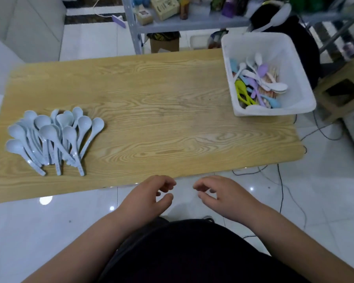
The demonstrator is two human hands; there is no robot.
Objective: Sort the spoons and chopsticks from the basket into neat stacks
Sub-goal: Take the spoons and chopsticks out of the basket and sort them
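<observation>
Both hands are hovering at the near edge of the tabletop, nothing in either. Left hand is hanging w/ fingers loosely curled, grip apart and empty, knuckles just over the tabletop edge. Right hand is mirroring it close by, grip apart too, thumb and fingertips not meeting, over the white floor. The two are facing each other w/ a gap btwn them.

Pale-blue spoons are lying in a loose fanned pile on the left of the tabletop, bowls pointing away, handles toward the person, overlapping.

White basket is sitting at the far right corner, well apart from that pile. Inside, mixed spoons (white, purple, green, blue) are lying tangled over wooden chopsticks.

Behind, a metal shelf rack is standing w/ boxes on it. Cables are trailing across the floor at right.
</observation>
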